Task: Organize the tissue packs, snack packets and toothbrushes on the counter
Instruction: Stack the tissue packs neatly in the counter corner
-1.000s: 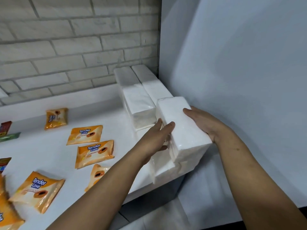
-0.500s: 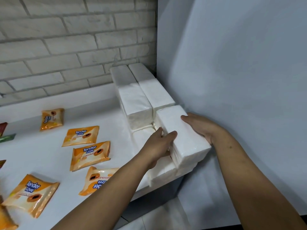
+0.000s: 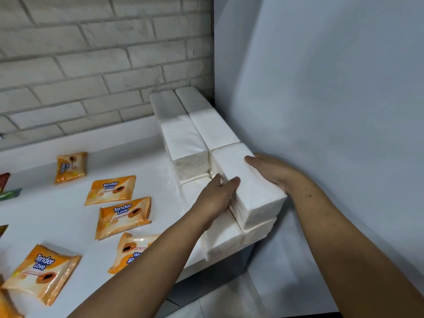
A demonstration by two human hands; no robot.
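A white tissue pack (image 3: 252, 191) rests on top of lower tissue packs (image 3: 229, 239) at the counter's right front corner. My left hand (image 3: 215, 198) presses its left side and my right hand (image 3: 268, 171) presses its right side, so both grip it. Behind it, more white tissue packs (image 3: 190, 143) stand stacked two high in two rows against the right wall. Several orange snack packets (image 3: 124, 216) lie loose on the white counter (image 3: 57, 216) to the left. No toothbrush is clearly visible.
A brick wall (image 3: 91, 65) backs the counter and a plain white wall (image 3: 321, 111) bounds it on the right. Red and green wrappers (image 3: 9, 193) peek in at the left edge. The counter's front edge drops to the floor (image 3: 206, 301).
Both hands have lowered the tissue pack and pushed it back toward the stacked rows; it now sits on the lower packs near the wall.
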